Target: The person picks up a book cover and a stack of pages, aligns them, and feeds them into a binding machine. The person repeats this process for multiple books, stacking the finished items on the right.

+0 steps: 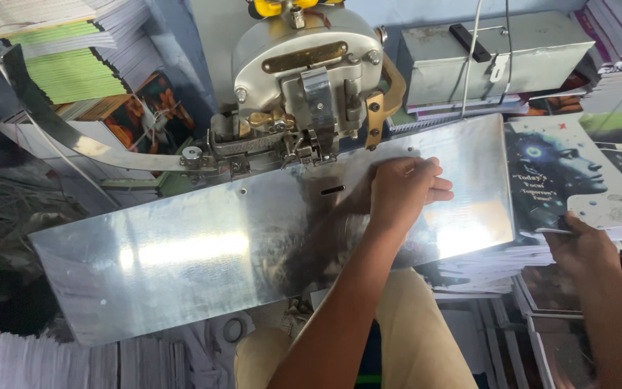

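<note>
Right hand [579, 243]: fingers closed on the lower edge of a glossy booklet with a dark blue cover showing a pale profile head [569, 176]; thumb under, fingertips hidden beneath the cover.
Booklet: lies on top of a stack of similar thin booklets with white page edges [494, 263], just right of the shiny metal work plate [181, 252], its left edge touching or overlapping the plate's right end.
Left hand [401, 191]: pressed palm-down and flat on the plate, fingers together and slightly curled, holding nothing; it rests right of the plate's small dark slot [332, 189].
Plate: long, bent sheet, tilted down toward its left end.
Stitching machine head [304, 79]: grey and cream metal, rounded, standing directly behind the plate's middle, above the slot.
Grey metal box [491, 54]: behind the plate's right end.
Stacked green and white paper [73, 68]: behind the plate's left end.
White paper bundles [73, 360]: below the plate's left end.
</note>
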